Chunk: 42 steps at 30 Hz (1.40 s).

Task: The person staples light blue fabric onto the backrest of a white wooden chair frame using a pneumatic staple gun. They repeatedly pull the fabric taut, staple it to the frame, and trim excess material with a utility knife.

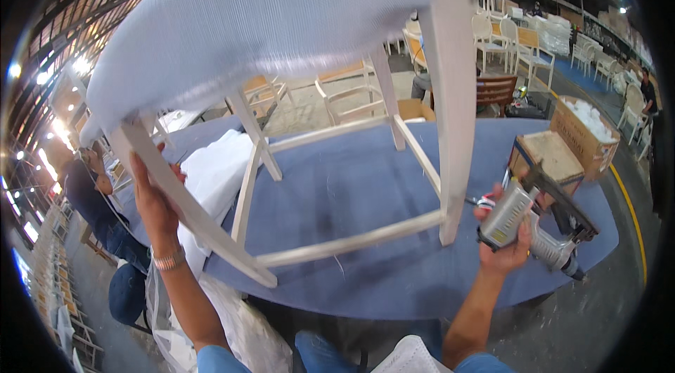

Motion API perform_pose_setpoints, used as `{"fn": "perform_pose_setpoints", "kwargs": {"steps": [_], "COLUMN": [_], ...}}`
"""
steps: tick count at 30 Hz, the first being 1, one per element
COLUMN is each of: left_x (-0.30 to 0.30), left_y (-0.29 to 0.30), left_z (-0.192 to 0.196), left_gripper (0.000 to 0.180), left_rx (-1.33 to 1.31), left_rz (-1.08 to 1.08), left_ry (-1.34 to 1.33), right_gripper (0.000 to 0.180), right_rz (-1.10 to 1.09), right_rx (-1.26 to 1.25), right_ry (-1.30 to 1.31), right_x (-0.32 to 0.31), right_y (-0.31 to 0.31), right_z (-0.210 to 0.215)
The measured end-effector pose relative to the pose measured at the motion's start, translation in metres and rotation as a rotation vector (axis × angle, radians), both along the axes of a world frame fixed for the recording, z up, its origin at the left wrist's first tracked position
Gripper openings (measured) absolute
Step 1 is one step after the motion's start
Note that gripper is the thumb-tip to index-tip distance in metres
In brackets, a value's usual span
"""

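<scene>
A pale wooden chair (455, 92) with a light grey-blue fabric seat (260, 14) stands upright in front of me on a blue-covered table. My left hand (156, 197) is closed around its near left leg (184, 208), just under the seat. My right hand (503, 250) grips a silver and black staple gun (513, 218) beside the near right leg, apart from the chair. A thin tool with a red and white end (485, 202) shows by the right fingers; its kind is unclear.
White cloth (218, 169) lies left on the table (337, 190). A wooden box (552, 155) and a carton of white material (587, 127) sit at the right. Another person (98, 194) stands on the left. Several chairs (527, 46) fill the background.
</scene>
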<state>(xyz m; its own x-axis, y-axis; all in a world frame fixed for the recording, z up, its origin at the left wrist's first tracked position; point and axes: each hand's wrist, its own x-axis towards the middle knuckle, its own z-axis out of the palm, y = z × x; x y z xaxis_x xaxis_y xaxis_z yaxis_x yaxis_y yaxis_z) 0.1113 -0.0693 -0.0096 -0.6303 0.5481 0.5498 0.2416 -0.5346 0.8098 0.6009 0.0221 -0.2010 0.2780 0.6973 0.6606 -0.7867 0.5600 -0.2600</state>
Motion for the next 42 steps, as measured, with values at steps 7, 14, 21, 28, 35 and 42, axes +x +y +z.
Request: {"fn": "perform_pose_setpoints", "kwargs": {"steps": [7, 14, 21, 28, 35, 42], "left_x": [0.002, 0.190, 0.260, 0.252, 0.246, 0.259], "left_y": [-0.033, 0.051, 0.076, 0.068, 0.080, 0.076], "left_z": [0.059, 0.237, 0.218, 0.191, 0.168, 0.165], "left_gripper": [0.073, 0.072, 0.098, 0.109, 0.105, 0.097], "left_rx": [0.184, 0.286, -0.208, 0.098, 0.225, -0.038], "left_rz": [0.838, 0.708, 0.420, 0.612, 0.766, 0.711], "left_ry": [0.810, 1.838, 1.860, 1.932, 1.880, 1.832], "right_gripper": [0.047, 0.038, 0.036, 0.034, 0.038, 0.036], "right_rz": [-0.819, -0.979, -0.913, -0.951, -0.766, -0.784], "right_rx": [0.079, 0.364, 0.239, 0.407, 0.361, 0.298], "right_ry": [-0.452, -0.643, -0.537, -0.421, -0.364, -0.409], "right_x": [-0.031, -0.088, -0.111, -0.119, -0.137, -0.141], "right_y": [-0.022, -0.005, 0.027, 0.043, 0.059, 0.063], "right_z": [0.044, 0.105, 0.136, 0.171, 0.173, 0.175]}}
